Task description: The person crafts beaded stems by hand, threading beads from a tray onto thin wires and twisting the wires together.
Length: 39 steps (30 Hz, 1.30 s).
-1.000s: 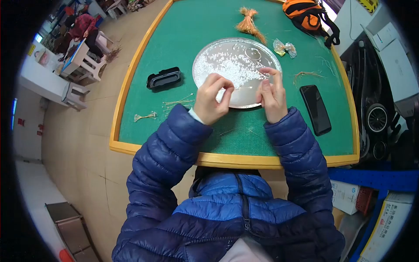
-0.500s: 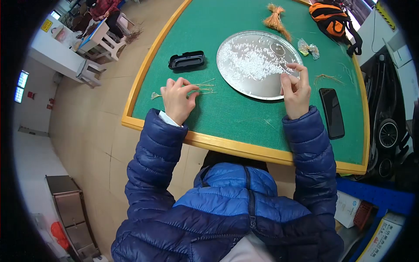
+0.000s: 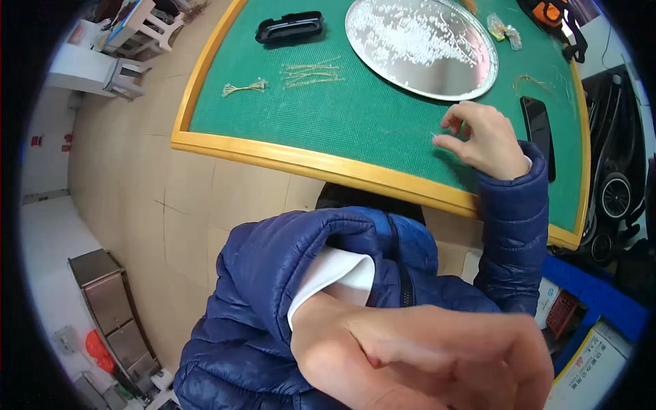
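Note:
My left hand [image 3: 424,355] is raised close to the camera, large and off the table. Its fingers curl loosely apart from the thumb, with nothing visible in them; the lower part is cut off. Over the table's front right, my right hand [image 3: 486,137] has thumb and index finger apart, below the round metal tray [image 3: 447,83] of small white beads [image 3: 410,37]. Several thin straw-coloured stems [image 3: 311,74] lie loosely on the green mat. Left of them is a small bundle of similar stems [image 3: 244,87] with pale ends.
A black open case [image 3: 290,29] lies at the back left. A phone [image 3: 538,130] rests right of my right hand, with thin strands [image 3: 531,82] and a small plastic bag [image 3: 504,32] beyond. An orange-black bag [image 3: 550,14] sits at the far right. A wooden rim [image 3: 321,162] edges the table.
My left hand has let go of the stems and risen toward the camera. My right hand has moved off the tray's edge, toward me. The view has tilted downward.

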### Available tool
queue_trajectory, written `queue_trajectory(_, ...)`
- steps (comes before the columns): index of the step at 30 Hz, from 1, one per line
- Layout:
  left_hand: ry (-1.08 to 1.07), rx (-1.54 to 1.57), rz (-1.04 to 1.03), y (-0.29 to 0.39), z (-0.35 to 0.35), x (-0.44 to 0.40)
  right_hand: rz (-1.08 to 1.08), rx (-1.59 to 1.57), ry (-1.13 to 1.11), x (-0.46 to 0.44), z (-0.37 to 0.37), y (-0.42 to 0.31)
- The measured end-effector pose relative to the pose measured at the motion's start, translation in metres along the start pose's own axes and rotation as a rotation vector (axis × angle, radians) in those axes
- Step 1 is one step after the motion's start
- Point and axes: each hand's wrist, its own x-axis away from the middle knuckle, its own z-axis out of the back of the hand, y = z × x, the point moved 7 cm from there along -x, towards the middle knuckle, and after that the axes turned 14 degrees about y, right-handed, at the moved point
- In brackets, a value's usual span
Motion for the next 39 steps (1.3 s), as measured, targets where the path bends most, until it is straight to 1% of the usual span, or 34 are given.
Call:
queue_trajectory(3,-0.21,-0.038,-0.094,-0.002,-0.011,-0.004,0.012,0.387,-0.052,0.018,-0.008,0.0)
queue_trajectory(4,-0.198,-0.031,-0.091,-0.003,-0.009,-0.003,0.003,0.379,-0.056,0.02,-0.01,0.0)
queue_trajectory(8,-0.221,-0.02,-0.15,-0.001,-0.001,0.004,-0.081,0.396,-0.199,0.018,-0.02,0.006)
queue_trajectory(13,-0.317,-0.024,-0.187,0.003,0.009,0.002,-0.151,0.332,-0.213,0.018,-0.021,0.016)
queue_trajectory(15,0.128,-0.11,0.041,0.005,0.039,0.011,-0.203,0.257,-0.211,0.017,-0.02,0.022)
queue_trajectory(16,0.111,-0.128,0.057,0.008,0.044,0.015,-0.202,0.271,-0.185,0.017,-0.016,0.025)
queue_trajectory(17,0.394,-0.371,-0.004,0.016,0.073,0.017,-0.228,0.154,-0.158,0.016,-0.012,0.026)
queue_trajectory(18,0.67,-0.618,-0.081,0.032,0.101,0.023,-0.245,0.038,-0.128,0.013,-0.007,0.027)
queue_trajectory(19,0.792,-0.74,-0.178,0.048,0.118,0.027,-0.234,0.055,-0.098,0.007,-0.001,0.028)
queue_trajectory(20,0.914,-0.855,-0.286,0.064,0.132,0.03,-0.281,-0.094,-0.053,0.001,0.005,0.028)
queue_trajectory(21,0.889,-0.875,-0.3,0.073,0.138,0.019,-0.32,-0.247,-0.011,-0.006,0.009,0.026)
queue_trajectory(23,1.01,-1.108,-0.834,0.122,0.129,0.009,-0.379,-0.562,0.056,-0.021,0.013,0.019)
queue_trajectory(25,0.938,-1.085,-0.871,0.145,0.135,-0.017,-0.368,-0.676,0.06,-0.031,0.011,0.005)
queue_trajectory(26,0.89,-1.049,-0.881,0.155,0.138,-0.029,-0.348,-0.67,0.07,-0.034,0.008,0.001)
queue_trajectory(28,0.794,-0.974,-0.881,0.168,0.143,-0.05,-0.402,-0.742,0.09,-0.036,0.001,0.002)
queue_trajectory(29,0.775,-0.982,-0.877,0.171,0.145,-0.055,-0.395,-0.736,0.107,-0.037,0.002,0.003)
queue_trajectory(34,0.814,-1.014,-0.776,0.184,0.163,-0.052,-0.497,-0.8,0.074,-0.031,-0.011,0.013)
queue_trajectory(38,0.592,-1.347,-0.486,0.187,0.163,-0.068,-0.437,-0.733,0.03,-0.028,-0.016,0.019)
queue_trajectory(39,0.595,-1.34,-0.479,0.188,0.165,-0.069,-0.447,-0.733,0.028,-0.026,-0.017,0.021)
